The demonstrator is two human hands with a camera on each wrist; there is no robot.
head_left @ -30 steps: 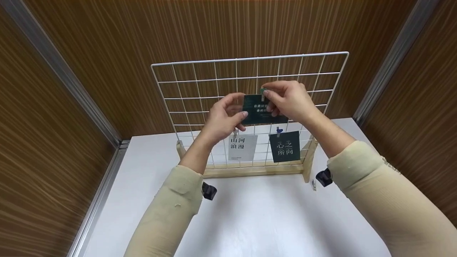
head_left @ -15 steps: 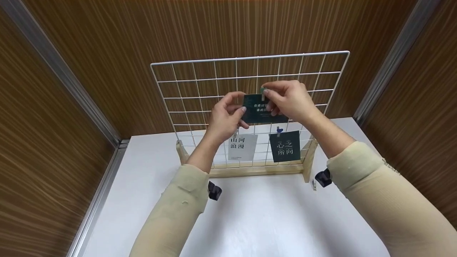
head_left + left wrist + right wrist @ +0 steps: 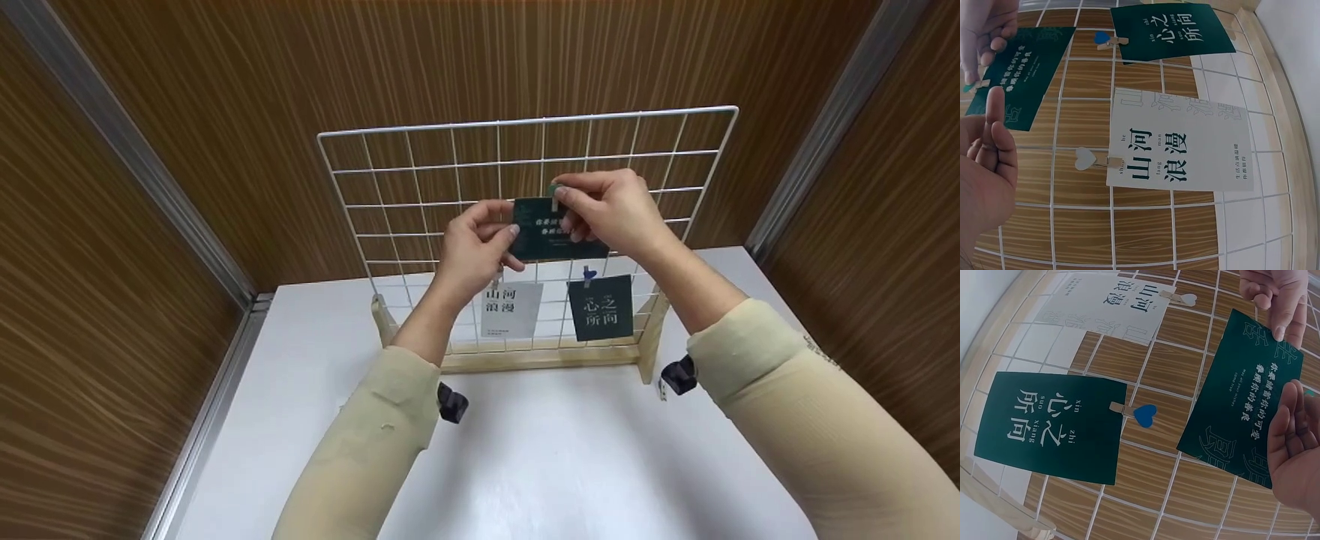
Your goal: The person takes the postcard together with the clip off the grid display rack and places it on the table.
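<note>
Brown wood-grain panels (image 3: 480,60) joined by grey metal corner strips (image 3: 140,150) enclose a flat white tabletop (image 3: 540,450) on three sides in a booth-like workspace; the wider building cannot be told.

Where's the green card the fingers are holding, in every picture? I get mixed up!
Head: the held green card is just right of the middle, left hand at its left edge, right hand partly covering it.
Left wrist: the held green card is at the upper left.
Right wrist: the held green card is right of the middle.
Shared landmark: the blue heart clip decoration.
</note>
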